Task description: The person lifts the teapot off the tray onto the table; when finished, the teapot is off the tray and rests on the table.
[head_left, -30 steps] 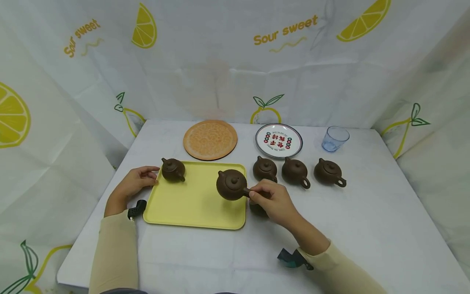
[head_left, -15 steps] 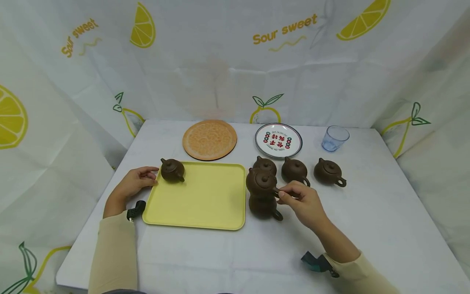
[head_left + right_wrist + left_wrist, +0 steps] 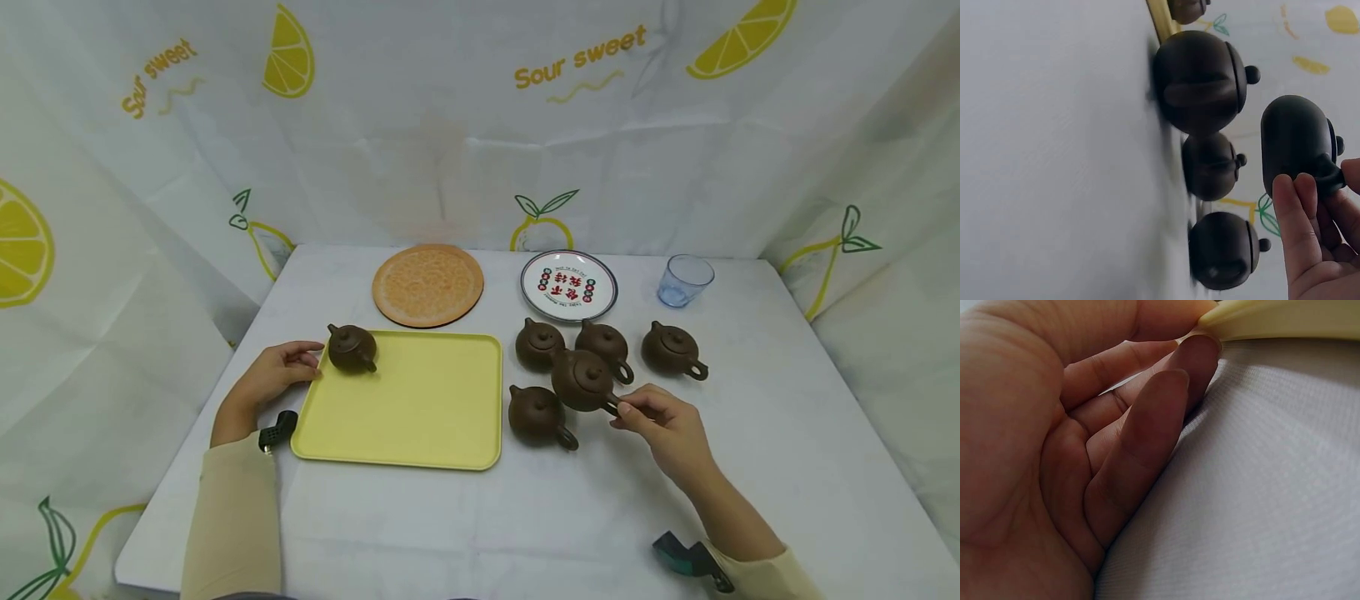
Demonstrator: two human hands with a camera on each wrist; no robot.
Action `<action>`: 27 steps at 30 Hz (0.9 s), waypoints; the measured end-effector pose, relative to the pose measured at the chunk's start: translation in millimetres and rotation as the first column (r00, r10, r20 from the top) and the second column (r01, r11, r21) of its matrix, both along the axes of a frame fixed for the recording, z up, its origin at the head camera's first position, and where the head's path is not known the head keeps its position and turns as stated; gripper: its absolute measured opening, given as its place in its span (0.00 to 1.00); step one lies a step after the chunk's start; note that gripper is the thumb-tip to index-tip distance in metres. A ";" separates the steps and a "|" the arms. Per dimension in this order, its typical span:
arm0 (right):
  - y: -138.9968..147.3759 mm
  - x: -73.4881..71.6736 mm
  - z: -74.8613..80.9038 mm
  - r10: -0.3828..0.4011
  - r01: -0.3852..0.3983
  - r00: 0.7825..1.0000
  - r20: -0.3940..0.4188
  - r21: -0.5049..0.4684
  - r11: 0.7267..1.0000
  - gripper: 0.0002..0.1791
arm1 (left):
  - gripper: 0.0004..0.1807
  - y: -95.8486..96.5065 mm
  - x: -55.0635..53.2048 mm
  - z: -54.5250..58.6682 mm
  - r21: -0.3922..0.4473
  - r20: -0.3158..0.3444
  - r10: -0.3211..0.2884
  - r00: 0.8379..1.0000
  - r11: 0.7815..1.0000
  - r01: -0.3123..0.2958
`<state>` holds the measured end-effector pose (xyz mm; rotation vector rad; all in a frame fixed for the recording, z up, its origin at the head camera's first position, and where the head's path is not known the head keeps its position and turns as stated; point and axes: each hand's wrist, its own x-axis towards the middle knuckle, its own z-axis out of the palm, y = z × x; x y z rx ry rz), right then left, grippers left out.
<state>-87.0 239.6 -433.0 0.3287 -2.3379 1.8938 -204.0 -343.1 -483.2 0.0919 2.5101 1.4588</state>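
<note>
My right hand [image 3: 621,408] pinches the handle of a small brown teapot [image 3: 583,380] and holds it just above the white table [image 3: 750,467]. It hangs right of another teapot [image 3: 536,412] that stands by the yellow tray [image 3: 420,417]. In the right wrist view my fingers [image 3: 1291,206] grip the held teapot [image 3: 1297,147] by its handle. My left hand [image 3: 273,375] rests on the table at the tray's far left corner. In the left wrist view its thumb and forefinger [image 3: 1200,353] pinch the tray rim [image 3: 1272,319]. One teapot [image 3: 352,347] stands on the tray beside that hand.
Three more teapots [image 3: 540,343], [image 3: 603,342], [image 3: 673,351] stand in a row right of the tray. Behind them are an orange round mat [image 3: 428,284], a printed plate [image 3: 570,286] and a blue glass [image 3: 684,282]. Lemon-print cloth walls in the table.
My right hand has carried the teapot rightward from over the tray's right side, past the teapot beside the tray. The left hand has stayed in place.
</note>
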 end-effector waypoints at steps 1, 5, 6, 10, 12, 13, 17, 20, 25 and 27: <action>2.0 0.7 -1.1 0.002 -0.002 1.000 0.008 -0.011 1.000 0.04 | 0.32 -0.4 -0.1 0.4 -0.001 -0.001 0.001 1.000 1.000 -0.001; 9.1 5.0 -7.9 0.009 -0.008 0.999 0.039 -0.029 1.000 0.03 | 0.32 -0.9 -0.6 1.1 0.009 -0.011 -0.002 1.000 1.000 0.002; 10.9 6.3 -9.8 0.009 -0.007 0.999 0.047 -0.029 1.000 0.03 | 0.32 -0.5 -0.8 1.1 0.010 -0.014 -0.002 1.000 1.000 0.002; 20.2 11.1 -17.6 -0.007 0.005 0.998 0.067 0.037 0.999 0.04 | 0.32 0.4 -0.8 -0.2 0.015 -0.005 0.008 1.000 1.000 -0.008; 25.7 12.8 -20.9 -0.015 0.008 0.997 0.080 0.076 0.997 0.05 | 0.32 1.0 0.3 -0.5 0.019 0.000 0.009 1.000 1.000 -0.009; 28.8 13.9 -22.4 -0.018 0.010 0.996 0.088 0.096 0.995 0.05 | 0.32 1.7 1.4 -0.3 0.031 0.005 0.010 1.000 0.999 -0.010; 39.1 16.7 -27.6 -0.022 0.007 0.994 0.105 0.147 0.989 0.05 | 0.31 6.7 5.4 7.0 0.032 0.003 -0.001 1.000 1.000 0.001; 43.1 17.8 -29.4 -0.018 0.001 0.994 0.108 0.156 0.988 0.05 | 0.31 5.4 3.8 6.2 0.006 -0.009 -0.002 1.000 1.000 0.002; 44.2 19.4 -29.1 -0.030 0.006 0.991 0.130 0.177 0.984 0.05 | 0.31 0.6 -0.7 -2.6 0.003 -0.025 0.002 1.000 1.000 -0.002; 44.4 20.0 -29.4 -0.042 0.013 0.989 0.143 0.195 0.981 0.06 | 0.31 0.5 -1.3 -3.1 0.011 -0.029 0.000 1.000 1.000 0.000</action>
